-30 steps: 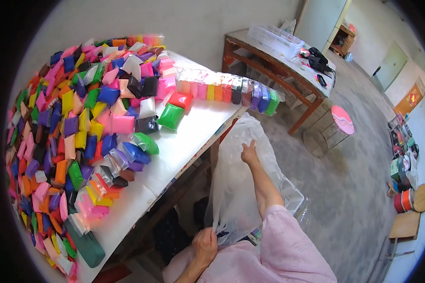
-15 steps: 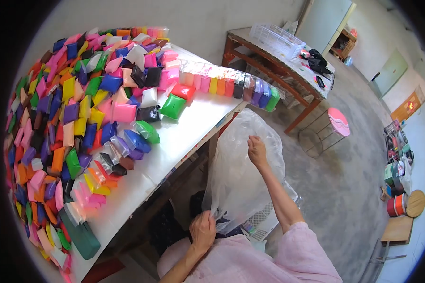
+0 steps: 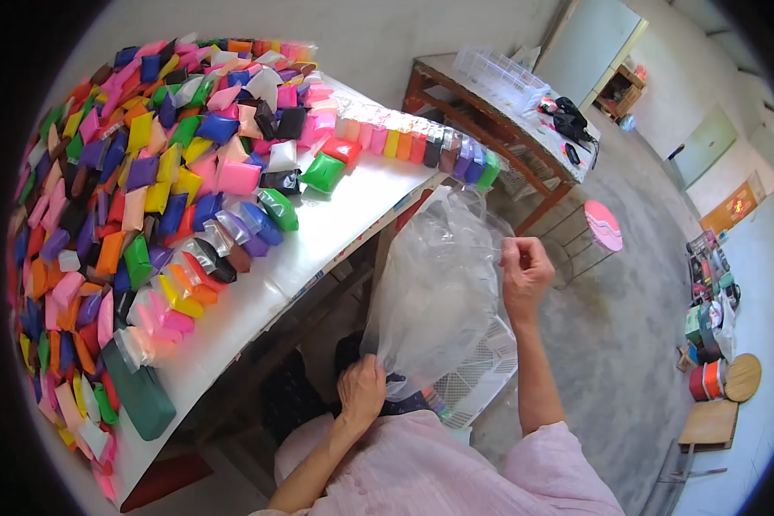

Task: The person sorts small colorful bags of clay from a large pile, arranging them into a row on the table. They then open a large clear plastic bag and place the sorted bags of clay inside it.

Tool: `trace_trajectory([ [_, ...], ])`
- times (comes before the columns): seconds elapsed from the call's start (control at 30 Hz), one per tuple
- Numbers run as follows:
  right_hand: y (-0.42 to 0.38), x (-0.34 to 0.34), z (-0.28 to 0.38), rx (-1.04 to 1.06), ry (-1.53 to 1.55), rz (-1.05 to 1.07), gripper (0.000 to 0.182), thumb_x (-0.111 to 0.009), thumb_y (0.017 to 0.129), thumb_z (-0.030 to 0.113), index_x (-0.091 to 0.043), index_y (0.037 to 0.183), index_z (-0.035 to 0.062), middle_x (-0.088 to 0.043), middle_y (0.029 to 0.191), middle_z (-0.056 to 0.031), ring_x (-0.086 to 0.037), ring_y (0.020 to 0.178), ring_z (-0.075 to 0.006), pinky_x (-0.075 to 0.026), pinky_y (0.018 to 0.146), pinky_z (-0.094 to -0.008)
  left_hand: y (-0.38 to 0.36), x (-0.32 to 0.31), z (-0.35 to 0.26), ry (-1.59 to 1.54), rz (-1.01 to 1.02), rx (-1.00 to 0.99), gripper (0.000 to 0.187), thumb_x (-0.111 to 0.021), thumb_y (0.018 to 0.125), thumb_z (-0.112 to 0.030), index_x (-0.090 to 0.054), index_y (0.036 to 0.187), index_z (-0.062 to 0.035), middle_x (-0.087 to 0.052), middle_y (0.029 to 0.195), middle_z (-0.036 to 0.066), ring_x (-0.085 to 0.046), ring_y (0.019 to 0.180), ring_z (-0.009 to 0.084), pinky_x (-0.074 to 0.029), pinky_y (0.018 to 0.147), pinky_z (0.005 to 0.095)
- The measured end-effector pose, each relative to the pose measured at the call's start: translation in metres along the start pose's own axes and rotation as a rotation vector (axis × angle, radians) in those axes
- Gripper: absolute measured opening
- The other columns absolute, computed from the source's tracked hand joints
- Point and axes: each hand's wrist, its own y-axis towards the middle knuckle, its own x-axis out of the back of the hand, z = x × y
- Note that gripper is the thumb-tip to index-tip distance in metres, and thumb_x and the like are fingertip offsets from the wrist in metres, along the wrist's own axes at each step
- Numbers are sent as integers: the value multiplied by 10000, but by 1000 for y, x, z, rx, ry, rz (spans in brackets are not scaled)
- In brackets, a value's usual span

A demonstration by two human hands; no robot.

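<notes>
A large clear plastic bag (image 3: 439, 284) hangs in front of me, spread between my two hands. My left hand (image 3: 362, 389) is closed on its near lower edge. Farther out, my right hand (image 3: 526, 273) pinches the bag's right edge. Beneath the bag, a white plastic basket (image 3: 483, 378) shows in part, with some small coloured packets (image 3: 434, 402) inside. On the white table (image 3: 271, 292) to my left lies a big heap of coloured packets (image 3: 138, 198), and a row of wrapped packets (image 3: 404, 144) runs along its far end.
A dark green case (image 3: 144, 391) lies on the table's near part. Beyond, a wooden table (image 3: 568, 150) carries a white wire-like basket (image 3: 500, 76) and a black bag (image 3: 568, 120). A pink-topped stool (image 3: 603, 225) stands on the floor. Assorted goods line the right wall.
My right hand has moved right and slightly down, drawing the bag's edge outward. The bag sits lower and more of the white basket shows. My left hand has shifted slightly up and left.
</notes>
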Motion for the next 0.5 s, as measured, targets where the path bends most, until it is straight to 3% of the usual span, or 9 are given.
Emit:
trace_trajectory([
  [0.03, 2, 7, 11, 4, 26, -16, 143, -680, 889, 84, -606, 793, 7, -576, 695, -15, -539, 603, -80, -460, 582, -229, 1, 1, 0, 4, 39, 6, 183, -564, 895, -188, -576, 916, -6, -649, 901, 205, -613, 842, 395, -470, 745, 507],
  [0.13, -6, 28, 28, 11, 197, 2, 120, -691, 865, 26, -585, 807, 28, -583, 774, 1, -547, 666, -70, -469, 629, -209, 1, 3, -6, -44, -161, -191, 313, -611, 883, -211, -579, 1094, 17, -622, 1049, 221, -597, 916, 384, -471, 821, 485],
  [0.17, -11, 35, 30, 33, 249, 4, 124, -689, 861, 13, -579, 807, 29, -585, 794, -3, -554, 682, -71, -470, 637, -208, 3, 6, -7, -145, -166, -165, 364, -624, 882, -219, -560, 1149, 20, -610, 1081, 220, -591, 928, 371, -471, 837, 470],
  [0.23, -23, 51, 37, 46, 322, -3, 117, -658, 848, -49, -559, 858, 13, -589, 880, -49, -579, 746, -97, -513, 664, -241, 8, 20, -16, -346, -173, -106, 477, -650, 879, -233, -523, 1257, 27, -585, 1144, 217, -579, 953, 346, -472, 869, 439],
  [0.3, -36, 63, 44, 51, 372, -71, 118, -625, 844, -85, -556, 890, -1, -591, 898, -82, -587, 755, -123, -543, 649, -270, 17, 38, -27, -797, -49, 137, 548, -635, 927, -316, -472, 1323, 26, -579, 1190, 180, -567, 997, 248, -471, 869, 375],
  [0.37, -50, 77, 50, 10, 436, -128, 217, -609, 841, -97, -533, 1012, 12, -594, 921, -93, -602, 769, -144, -594, 679, -322, 29, 41, -22, -906, -40, 223, 634, -647, 926, -338, -391, 1422, -37, -537, 1279, 164, -550, 1119, 230, -472, 895, 336],
  [0.47, -67, 92, 56, -77, 558, -183, 317, -594, 848, -104, -503, 1123, 26, -589, 942, -88, -606, 800, -149, -608, 695, -339, 37, 54, -29, -1140, 168, 452, 742, -675, 906, -367, -314, 1477, -61, -505, 1320, 165, -540, 1133, 239, -468, 894, 327],
  [0.5, -72, 94, 56, -111, 590, -189, 338, -589, 853, -99, -491, 1152, 26, -590, 943, -89, -607, 805, -152, -611, 696, -347, 33, 52, -30, -1115, 191, 423, 762, -687, 892, -373, -322, 1473, -40, -526, 1300, 165, -543, 1128, 243, -465, 906, 338],
])
